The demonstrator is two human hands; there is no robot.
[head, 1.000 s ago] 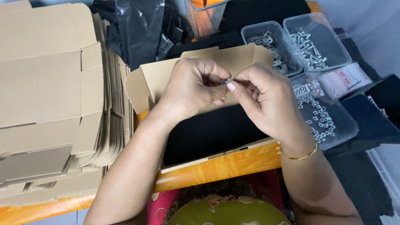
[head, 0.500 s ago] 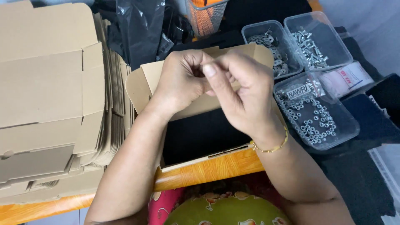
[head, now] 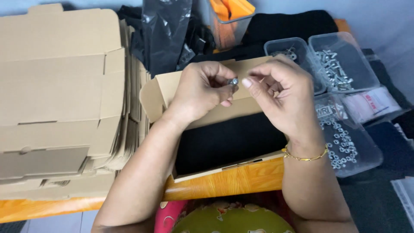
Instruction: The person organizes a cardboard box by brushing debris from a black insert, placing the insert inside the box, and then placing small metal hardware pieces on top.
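Both forearms are bare to the elbow, with no sleeves in view. The left hand (head: 202,92) wears nothing: no ring, band or watch shows on it. The right hand (head: 282,97) has 1 thin gold chain bracelet (head: 304,158) lying loosely round the wrist, and its thumbnail looks pale and trimmed short. At the bottom edge, the lap shows patterned olive-green cloth (head: 233,220) with pink and red fabric (head: 168,215) beside it.
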